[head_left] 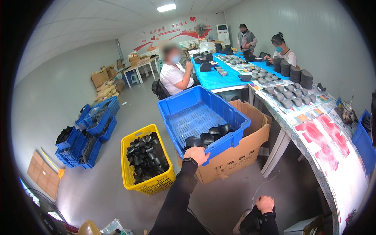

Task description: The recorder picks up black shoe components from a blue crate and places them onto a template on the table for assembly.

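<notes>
My left hand (197,155) is closed over the near rim of a blue plastic crate (231,141), its fingertips partly hidden. The crate sits tilted on an open cardboard box (231,166). Several black curved, cup-shaped pieces (207,138) have gathered along its near side, close to my hand; the rest of its slotted bottom is bare. Lower right, my right hand (265,204) is curled into a fist beside my knee, apart from the crate. Whatever it may hold is hidden.
A yellow crate (166,180) of similar black pieces stands on the floor to the left. Farther left are stacked blue crates (92,150). A long table (288,117) with rows of grey pieces runs along the right. A seated person (176,74) is beyond the crate; two others work farther back.
</notes>
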Demonstrator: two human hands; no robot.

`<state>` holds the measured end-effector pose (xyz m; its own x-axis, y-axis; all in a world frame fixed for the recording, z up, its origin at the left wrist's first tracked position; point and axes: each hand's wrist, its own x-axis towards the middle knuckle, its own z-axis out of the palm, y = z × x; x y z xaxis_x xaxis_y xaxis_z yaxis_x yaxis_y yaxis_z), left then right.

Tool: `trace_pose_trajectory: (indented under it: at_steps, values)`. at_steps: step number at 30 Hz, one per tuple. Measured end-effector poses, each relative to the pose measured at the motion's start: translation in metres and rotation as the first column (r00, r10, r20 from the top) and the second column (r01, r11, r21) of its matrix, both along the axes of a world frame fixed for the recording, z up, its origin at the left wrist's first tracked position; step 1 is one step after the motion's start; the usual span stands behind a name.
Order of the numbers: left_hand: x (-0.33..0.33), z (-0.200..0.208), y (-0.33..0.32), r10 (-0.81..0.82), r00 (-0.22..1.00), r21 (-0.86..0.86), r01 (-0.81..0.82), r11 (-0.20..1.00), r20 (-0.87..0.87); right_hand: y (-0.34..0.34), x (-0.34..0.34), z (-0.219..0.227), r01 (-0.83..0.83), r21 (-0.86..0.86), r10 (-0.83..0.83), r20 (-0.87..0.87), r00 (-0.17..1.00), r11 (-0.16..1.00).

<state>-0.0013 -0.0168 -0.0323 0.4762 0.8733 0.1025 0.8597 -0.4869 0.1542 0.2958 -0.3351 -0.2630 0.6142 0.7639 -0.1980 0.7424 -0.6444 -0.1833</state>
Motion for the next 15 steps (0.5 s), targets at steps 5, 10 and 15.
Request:
trace_pose_trajectory:
  at_steps: [5,10,15]
  values:
    - [0.0008,-0.0002,-0.0029,0.005,1.000,0.017,-0.005,1.000,-0.003,-0.0030,-0.0005,0.0021,-0.006,-0.029,0.005,-0.014,1.000,1.000]
    - [0.0002,0.0026,0.0006,0.003,1.000,-0.010,-0.003,1.000,0.011,0.0007,0.0017,-0.0013,-0.007,0.016,0.007,0.008,1.000,1.000]
    - [0.0018,-0.0017,0.0016,0.011,1.000,-0.001,-0.011,1.000,-0.024,0.0004,0.0000,0.0058,-0.028,0.008,0.028,0.018,0.999,1.000]
